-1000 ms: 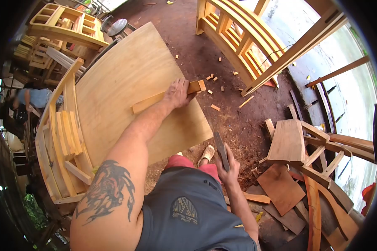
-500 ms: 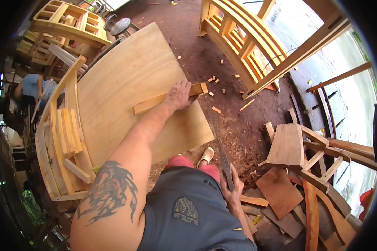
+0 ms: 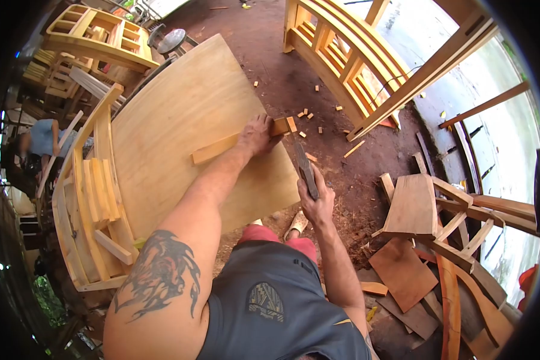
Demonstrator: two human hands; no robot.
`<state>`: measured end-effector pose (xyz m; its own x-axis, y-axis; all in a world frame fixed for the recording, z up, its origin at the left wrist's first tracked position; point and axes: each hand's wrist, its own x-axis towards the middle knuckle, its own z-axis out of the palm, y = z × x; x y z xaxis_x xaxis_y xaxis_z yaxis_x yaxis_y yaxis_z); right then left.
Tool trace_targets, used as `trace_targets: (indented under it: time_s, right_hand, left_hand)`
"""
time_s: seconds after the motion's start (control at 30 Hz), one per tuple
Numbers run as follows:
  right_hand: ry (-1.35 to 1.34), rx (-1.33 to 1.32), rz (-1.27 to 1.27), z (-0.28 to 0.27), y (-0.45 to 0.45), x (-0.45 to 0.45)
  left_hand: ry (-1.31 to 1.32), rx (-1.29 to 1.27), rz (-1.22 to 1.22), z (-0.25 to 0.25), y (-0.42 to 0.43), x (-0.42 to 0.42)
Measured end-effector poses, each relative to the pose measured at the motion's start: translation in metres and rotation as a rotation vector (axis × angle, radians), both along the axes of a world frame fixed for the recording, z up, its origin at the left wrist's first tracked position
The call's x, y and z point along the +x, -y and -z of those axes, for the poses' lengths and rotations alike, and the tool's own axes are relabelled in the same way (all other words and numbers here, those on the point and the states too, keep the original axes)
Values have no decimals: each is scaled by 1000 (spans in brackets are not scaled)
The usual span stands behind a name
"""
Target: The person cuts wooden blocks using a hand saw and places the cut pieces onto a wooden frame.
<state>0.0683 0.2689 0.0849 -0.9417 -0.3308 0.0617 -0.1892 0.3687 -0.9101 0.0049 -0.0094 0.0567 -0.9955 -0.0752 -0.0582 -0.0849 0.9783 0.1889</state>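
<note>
My left hand [image 3: 258, 135] is wrapped over a square wooden bar [image 3: 216, 147], pressing it down on the pale wooden board [image 3: 180, 102]. The bar's end sticks out past the board's right edge. My right hand [image 3: 318, 201] is closed around the handle of a handsaw [image 3: 306, 170], seen nearly edge-on. Its blade rises toward the bar's overhanging end; whether the teeth touch the wood I cannot tell.
A curved slatted wooden frame [image 3: 93, 198] stands left of the board, another frame [image 3: 342, 54] beyond it. At right are a wooden chair frame [image 3: 411, 207] and offcuts [image 3: 404, 273]. Small blocks [image 3: 303, 114] litter the floor. A person [image 3: 45, 138] works at far left.
My right hand has raised the handsaw up and left from beside my leg, toward the bar's end. The left hand and bar have stayed put. The person at left has shifted a long stick.
</note>
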Motion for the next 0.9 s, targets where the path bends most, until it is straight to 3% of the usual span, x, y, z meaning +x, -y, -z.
trace_targets:
  time_s: [0.1,0.17,0.23,0.33,0.57,0.73,0.9]
  right_hand:
    - [-41,-50,35,3,-35,40]
    - [112,77,-14,-16,-83,78]
    - [-16,56,-24,-22,-127,114]
    - [91,107,-47,-45,-161,142]
    - [-17,-26,32,26,-39,42]
    - [-9,-5,-39,-1,-60,23]
    - [59,65,-23,-29,-104,78]
  left_hand:
    - [-2,-22,-2,-2,5,3]
    - [-1,-31,-2,2,4,2]
    - [-4,-66,20,7,5,1]
    - [-17,-92,40,11,9,1]
    - [30,52,-101,3,4,1]
    - [-64,20,-52,7,7,0]
    - [-58,-14,-70,13,7,-3]
